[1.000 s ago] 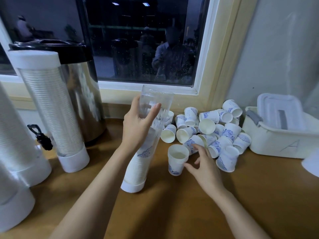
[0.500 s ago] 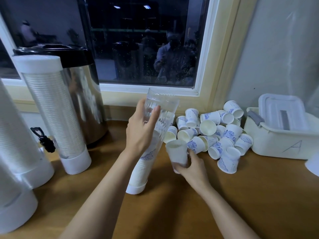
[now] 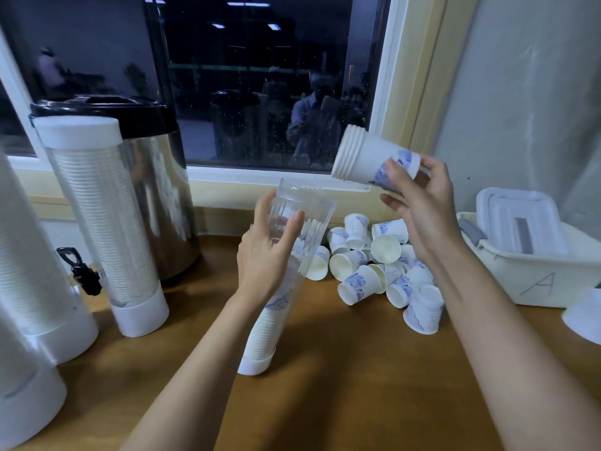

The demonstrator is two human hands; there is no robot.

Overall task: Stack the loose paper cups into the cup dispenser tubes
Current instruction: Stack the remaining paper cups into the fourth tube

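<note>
The brown wooden counter (image 3: pixel 341 385) carries everything. On it the clear ribbed plastic dispenser tube (image 3: pixel 312 219) leans, white base down, roughly half filled with nested cups. Well to the left of that tube stands a capped, full tube (image 3: pixel 100 222) against a steel urn (image 3: pixel 156 196). Just right of the tube lies the heap of loose white paper cups with blue prints (image 3: pixel 374 271).

A second ago the right hand (image 3: pixel 419 203) was down at that heap. Now it is raised above and right of the tube's open mouth, fingertips pinching a short nested stack of cups (image 3: pixel 364 157) by its base, rims turned toward the tube. That batch looks ready to slide in.

The left hand (image 3: pixel 270 255) wraps the tube's upper part, steadying it.
</note>
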